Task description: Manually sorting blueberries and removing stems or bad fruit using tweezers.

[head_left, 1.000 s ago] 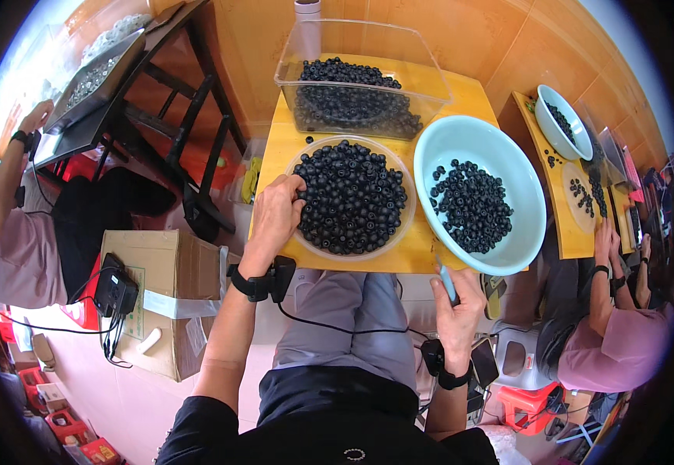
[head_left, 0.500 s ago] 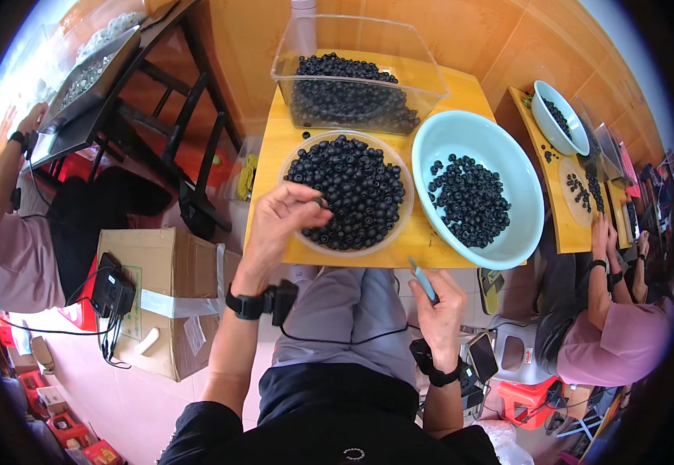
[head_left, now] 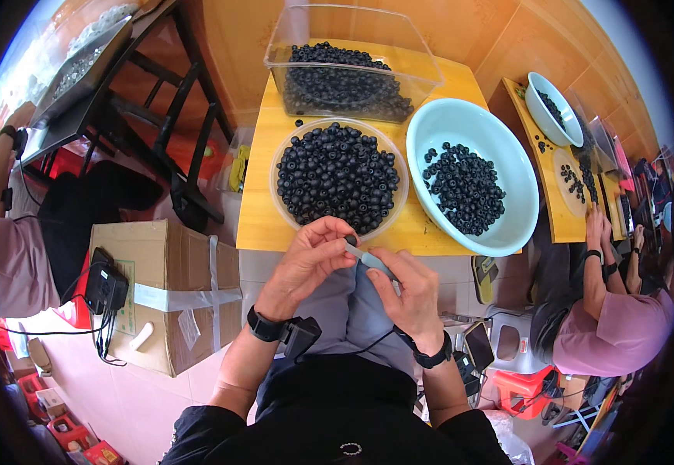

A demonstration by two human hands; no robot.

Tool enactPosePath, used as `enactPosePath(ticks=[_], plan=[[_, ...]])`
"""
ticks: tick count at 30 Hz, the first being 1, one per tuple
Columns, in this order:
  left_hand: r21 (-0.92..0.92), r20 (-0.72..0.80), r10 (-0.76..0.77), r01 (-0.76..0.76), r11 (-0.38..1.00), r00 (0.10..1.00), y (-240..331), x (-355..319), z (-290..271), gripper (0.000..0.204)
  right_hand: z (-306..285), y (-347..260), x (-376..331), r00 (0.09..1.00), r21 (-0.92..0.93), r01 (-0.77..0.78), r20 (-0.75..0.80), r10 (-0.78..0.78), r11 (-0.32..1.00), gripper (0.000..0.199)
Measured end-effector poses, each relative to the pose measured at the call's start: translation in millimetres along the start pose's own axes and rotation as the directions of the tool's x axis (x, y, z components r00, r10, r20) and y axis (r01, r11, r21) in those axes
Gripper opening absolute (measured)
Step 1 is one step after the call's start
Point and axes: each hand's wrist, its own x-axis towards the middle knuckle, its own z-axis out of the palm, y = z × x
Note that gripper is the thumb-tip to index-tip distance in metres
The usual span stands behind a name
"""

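Left hand (head_left: 306,265) pinches a black bead (head_left: 351,240) at the near side of the tray (head_left: 404,180); right hand (head_left: 408,291) grasps a blue-handled blade (head_left: 372,261). Steady the bead, blade clear of skin.

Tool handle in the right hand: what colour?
The handle is light blue; the head view shows it best.

Orng wall (head_left: 480,35), pink flr (head_left: 151,403)
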Motion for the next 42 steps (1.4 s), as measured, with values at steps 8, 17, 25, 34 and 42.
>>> enactPosePath(ticks=[8, 17, 25, 34, 42], plan=[[-0.017, -0.024, -0.005, 0.005, 1.000, 1.000, -2, -2, 1, 0.017, 1, 0, 4, 0.999, -0.020, 0.037, 0.008, -0.037, 0.999, 0.022], [-0.035, -0.008, -0.012, 0.012, 0.999, 1.000, -1, 1, 0, 0.017, 2, 2, 7, 0.999, -0.026, 0.030, 0.017, -0.030, 0.999, 0.024], [-0.011, -0.042, 0.001, -0.002, 1.000, 0.999, 2, -1, -1, 0.015, 6, 5, 11, 0.999, 0.007, 0.032, 0.028, -0.032, 0.999, 0.024], [0.030, 0.001, 0.012, -0.012, 0.999, 1.000, 16, -9, 11, 0.014, 3, 37, 15, 0.992, 0.007, -0.112, -0.060, 0.112, 0.994, 0.020], [0.053, -0.066, -0.045, 0.049, 0.997, 0.997, 11, -5, 3, 0.021, 9, 8, 22, 0.989, 0.314, -0.148, 0.072, 0.132, 0.938, 0.024]])
